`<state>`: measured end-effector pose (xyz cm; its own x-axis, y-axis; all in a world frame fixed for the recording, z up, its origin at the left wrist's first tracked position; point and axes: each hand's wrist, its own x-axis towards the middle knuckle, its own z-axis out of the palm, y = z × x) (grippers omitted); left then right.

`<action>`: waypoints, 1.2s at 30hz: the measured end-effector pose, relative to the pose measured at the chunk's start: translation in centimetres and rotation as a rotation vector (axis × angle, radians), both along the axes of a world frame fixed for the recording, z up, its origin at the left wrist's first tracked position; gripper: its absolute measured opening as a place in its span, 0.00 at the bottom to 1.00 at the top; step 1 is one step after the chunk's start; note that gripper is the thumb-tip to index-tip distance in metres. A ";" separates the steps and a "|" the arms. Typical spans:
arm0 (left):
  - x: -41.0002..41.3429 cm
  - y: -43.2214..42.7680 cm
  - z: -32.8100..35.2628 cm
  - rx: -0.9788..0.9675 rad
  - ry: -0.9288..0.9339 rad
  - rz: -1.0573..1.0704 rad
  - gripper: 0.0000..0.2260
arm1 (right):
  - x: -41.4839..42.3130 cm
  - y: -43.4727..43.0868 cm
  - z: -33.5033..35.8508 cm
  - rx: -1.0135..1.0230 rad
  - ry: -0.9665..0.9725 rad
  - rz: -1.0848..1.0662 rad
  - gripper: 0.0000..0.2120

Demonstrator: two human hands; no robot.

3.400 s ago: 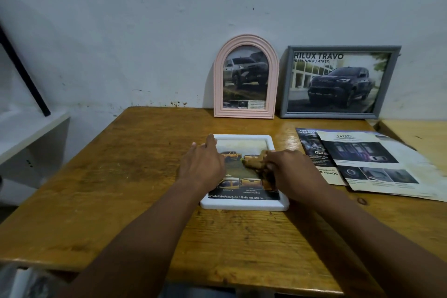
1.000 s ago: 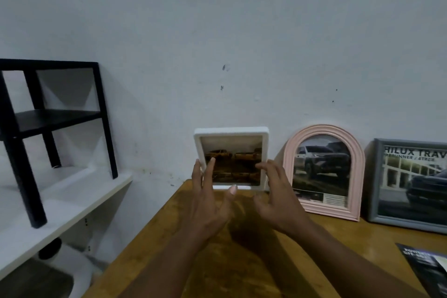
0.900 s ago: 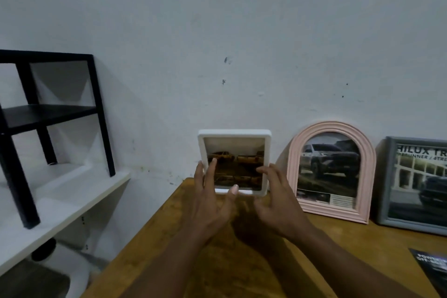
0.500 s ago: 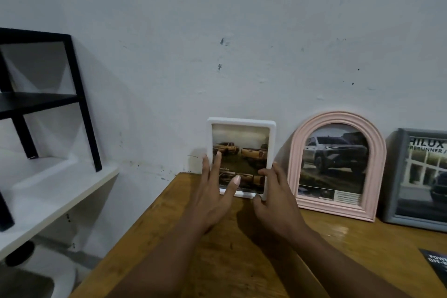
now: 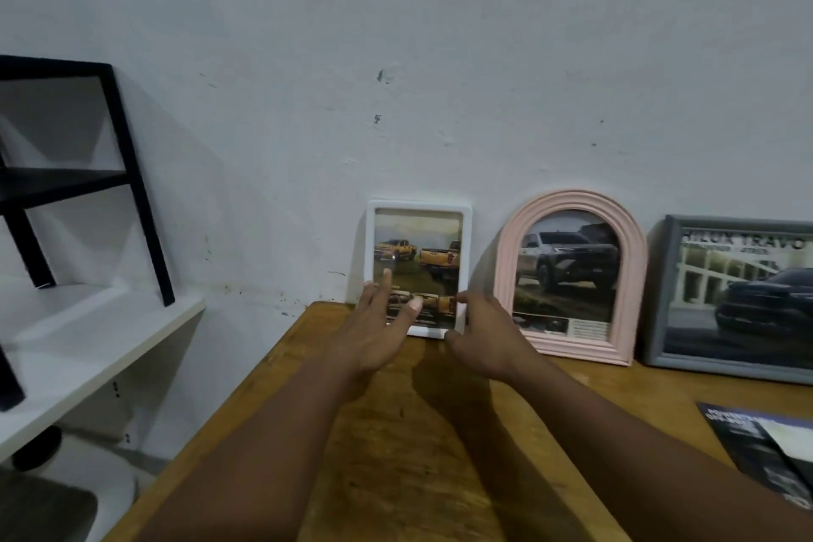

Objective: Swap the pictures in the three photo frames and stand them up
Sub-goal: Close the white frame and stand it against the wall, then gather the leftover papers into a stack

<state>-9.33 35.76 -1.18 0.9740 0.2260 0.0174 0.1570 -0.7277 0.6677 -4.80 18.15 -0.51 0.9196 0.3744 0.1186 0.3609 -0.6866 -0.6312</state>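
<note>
Wooden bench [image 5: 396,444], wall at 12: both hands steadying white frame [image 5: 420,216] upright, final stand-up step; left hand [image 5: 378,334] splayed wide, right hand [image 5: 484,339] pinching corner; next, releasing gently.

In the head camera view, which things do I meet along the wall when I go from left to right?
black rack → white frame → pink arched frame → grey frame
</note>
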 end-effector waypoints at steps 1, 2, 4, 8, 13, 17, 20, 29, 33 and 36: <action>-0.5 -0.7 0.4 0.010 -0.005 -0.012 0.36 | -0.6 -0.8 0.5 -0.002 -0.004 0.004 0.28; -0.9 -1.5 0.8 0.023 -0.009 -0.026 0.36 | -1.2 -1.6 1.0 -0.010 -0.014 0.003 0.27; -1.6 -3.7 1.3 0.045 -0.014 -0.060 0.36 | -2.6 -4.0 2.0 -0.023 -0.045 -0.018 0.25; -2.8 -10.0 1.3 0.027 -0.026 -0.169 0.37 | -5.3 -10.5 3.4 -0.091 -0.065 -0.110 0.26; -4.8 -20.0 0.4 0.118 -0.026 -0.304 0.37 | -8.1 -20.8 3.1 -0.123 -0.043 -0.297 0.25; -5.7 -27.2 -0.5 0.167 -0.006 -0.399 0.37 | -9.6 -29.8 1.9 -0.184 0.007 -0.432 0.25; -6.2 -31.6 -1.4 0.256 0.036 -0.424 0.37 | -10.2 -35.5 0.4 -0.179 0.075 -0.558 0.24; -6.4 -38.3 -3.6 0.450 0.068 -0.330 0.38 | -10.8 -44.7 -4.5 -0.313 0.296 -0.905 0.52; -5.9 -38.7 -4.1 0.417 0.042 -0.287 0.37 | -10.8 -45.6 -5.4 -0.206 0.386 -0.892 0.65; -5.6 -38.7 -4.3 0.355 0.027 -0.270 0.35 | -10.8 -45.4 -5.6 -0.225 0.322 -0.924 0.64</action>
<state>-14.90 -2.90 -5.48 0.9984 -0.0519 0.0215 -0.0562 -0.9284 0.3673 -15.61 -27.25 -6.06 0.8371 -0.5192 -0.1724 -0.5386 -0.7270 -0.4259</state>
